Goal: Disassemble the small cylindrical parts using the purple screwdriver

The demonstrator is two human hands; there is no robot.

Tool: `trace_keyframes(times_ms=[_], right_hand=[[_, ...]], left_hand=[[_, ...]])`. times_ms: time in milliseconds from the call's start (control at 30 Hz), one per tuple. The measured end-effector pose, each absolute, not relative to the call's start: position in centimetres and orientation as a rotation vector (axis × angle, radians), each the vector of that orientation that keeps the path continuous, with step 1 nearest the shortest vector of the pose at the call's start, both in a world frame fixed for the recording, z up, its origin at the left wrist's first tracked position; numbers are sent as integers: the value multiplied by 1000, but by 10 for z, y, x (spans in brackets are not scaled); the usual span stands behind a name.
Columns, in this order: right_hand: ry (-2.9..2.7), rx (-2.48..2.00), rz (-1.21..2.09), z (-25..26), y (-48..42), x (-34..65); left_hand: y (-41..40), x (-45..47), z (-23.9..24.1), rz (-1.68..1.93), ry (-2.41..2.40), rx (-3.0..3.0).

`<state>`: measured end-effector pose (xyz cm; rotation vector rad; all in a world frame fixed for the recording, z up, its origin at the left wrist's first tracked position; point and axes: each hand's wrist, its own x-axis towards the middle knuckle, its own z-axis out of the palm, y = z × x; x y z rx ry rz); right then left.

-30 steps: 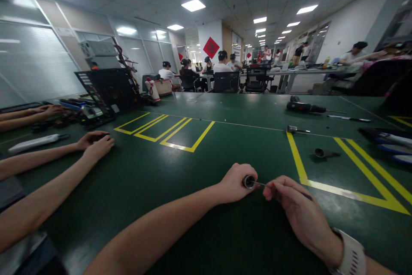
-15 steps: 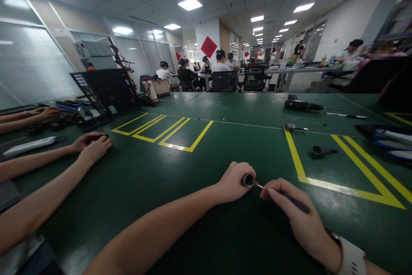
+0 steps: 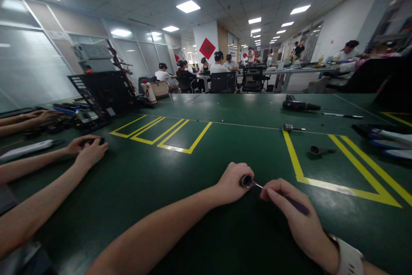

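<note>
My left hand (image 3: 232, 184) is closed round a dark cylindrical part (image 3: 246, 181), whose round open end faces me. In my right hand (image 3: 294, 210) is a thin screwdriver (image 3: 300, 206) with a dark handle, its bright shaft pointing left at the side of that part. Whether the tip sits in a screw cannot be seen, as it is too small and partly hidden. Both hands are low over the green table. Farther right lie a dark cup-ended part (image 3: 317, 150) with a narrow stem and a small metal cylinder with a thin shaft (image 3: 289, 128).
Behind these lie a dark power screwdriver (image 3: 302, 104) and a pen-like rod (image 3: 343, 115). White-and-blue handled tools (image 3: 391, 142) are at the right edge. Yellow tape (image 3: 347, 189) marks the green table (image 3: 180, 189). On the left, another person's hands (image 3: 88, 152) hold a small dark object.
The view has shifted slightly, so most things appear a little farther left. Both my hands keep the same grip, with the screwdriver still at the part's side.
</note>
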<state>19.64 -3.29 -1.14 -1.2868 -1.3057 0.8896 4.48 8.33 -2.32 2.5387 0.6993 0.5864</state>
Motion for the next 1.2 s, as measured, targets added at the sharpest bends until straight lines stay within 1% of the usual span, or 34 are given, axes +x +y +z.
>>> trace_keyframes(times_ms=[67,133,267,400,500,667,733,833,1067,1200], right_hand=[[-1338,-1288,880,-12,-33,197],[-1291,-1239,940,-14,-31,198],[-1044,-1125,1119,-14,-24,198],[-907,-1062,1206,-12,-21,198],[-945,-1080,1166,-14,-23,198],[-1217,-1236,958,-15,-30,198],[-1292,-1278,926,-15,-31,198],[-1239,-1229,985,-15,-30,198],[-883,-1060,1190,-12,-21,199],[-883,-1048,1192,-15,-22,199]], left_hand=[[83,45,-23,591,690,2573],[82,45,-22,606,683,2578],[81,43,-19,586,685,2548],[82,43,-18,569,654,2518],[82,43,-19,591,673,2498],[82,45,-20,564,781,2512],[82,46,-21,564,782,2541],[81,45,-21,573,752,2563],[82,43,-20,546,689,2519],[83,44,-19,555,689,2502]])
